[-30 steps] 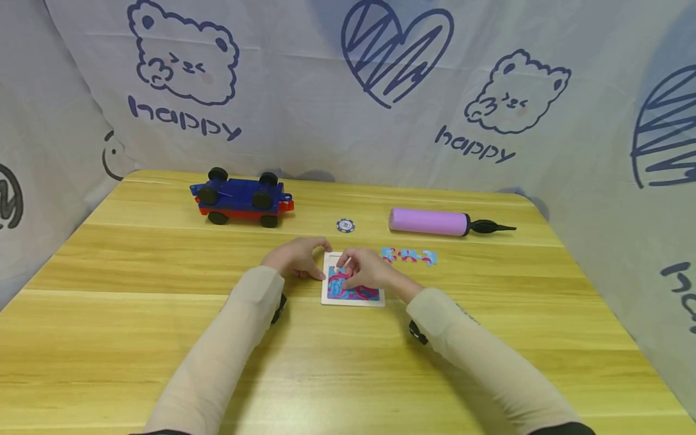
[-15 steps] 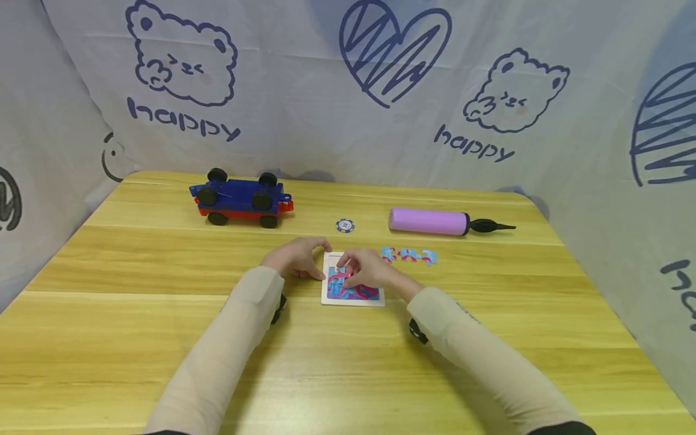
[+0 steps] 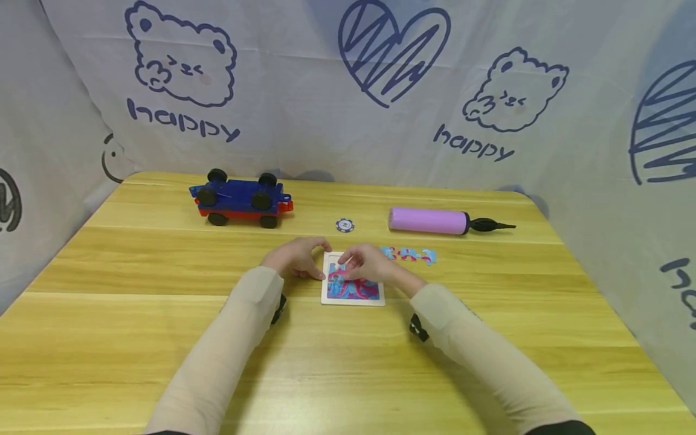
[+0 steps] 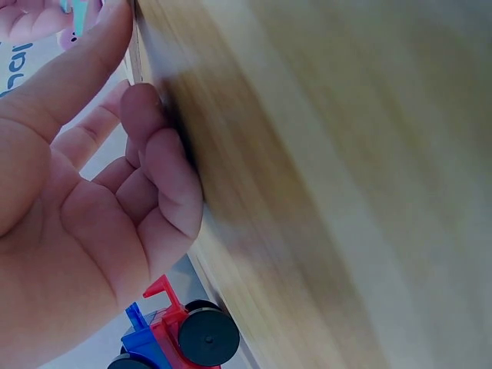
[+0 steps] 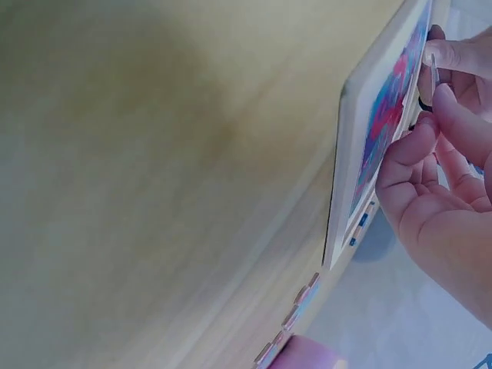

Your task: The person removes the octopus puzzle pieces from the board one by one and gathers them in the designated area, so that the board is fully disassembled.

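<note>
Right hand (image 3: 367,266) pinches a thin puzzle piece (image 5: 434,71) over the white-framed puzzle (image 3: 353,302), mid-table (image 3: 348,374). Left hand (image 3: 296,257) lies loosely spread, thumb and forefinger at the puzzle's left edge. Loose pieces (image 3: 408,254) (a short row) lie right; chip (image 3: 345,225) beyond; wheeled toy (image 3: 239,199) far left, purple pump (image 3: 428,220) far right.

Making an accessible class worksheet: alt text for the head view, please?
A left hand touches a white-framed jigsaw on a wooden table while the right hand pinches a piece over it. Nearby lie loose pieces, a poker chip, a purple pump and a wheeled toy.
</note>
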Demonstrator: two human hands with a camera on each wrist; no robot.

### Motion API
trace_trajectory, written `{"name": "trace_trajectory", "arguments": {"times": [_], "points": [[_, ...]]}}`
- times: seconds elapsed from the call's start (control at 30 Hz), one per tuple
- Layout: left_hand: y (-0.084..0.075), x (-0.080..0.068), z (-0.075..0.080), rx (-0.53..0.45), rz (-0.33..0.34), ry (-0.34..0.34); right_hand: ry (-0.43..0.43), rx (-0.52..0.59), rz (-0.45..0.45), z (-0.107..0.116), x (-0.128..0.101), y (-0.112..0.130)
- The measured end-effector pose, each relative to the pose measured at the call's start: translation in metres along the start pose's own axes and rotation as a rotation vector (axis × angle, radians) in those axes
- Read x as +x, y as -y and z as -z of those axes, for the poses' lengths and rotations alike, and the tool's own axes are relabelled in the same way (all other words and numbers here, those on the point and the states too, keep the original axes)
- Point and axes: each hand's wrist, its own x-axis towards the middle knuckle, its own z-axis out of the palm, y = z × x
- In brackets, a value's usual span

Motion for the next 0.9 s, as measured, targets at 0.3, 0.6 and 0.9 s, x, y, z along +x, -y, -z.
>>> {"name": "trace_trajectory", "arguments": {"times": [0.3,0.6,0.9], "points": [[0.0,0.0,-0.001,-0.004,-0.001,-0.009,-0.004,0.134,0.0,0.013,-0.006,-0.006],[0.0,0.0,-0.001,0.014,0.014,-0.014,-0.036,0.205,-0.006,0.028,-0.016,-0.024],[0.002,-0.001,-0.002,0.012,-0.019,-0.024,-0.087,0.188,-0.044,0.045,-0.031,-0.044]]}}
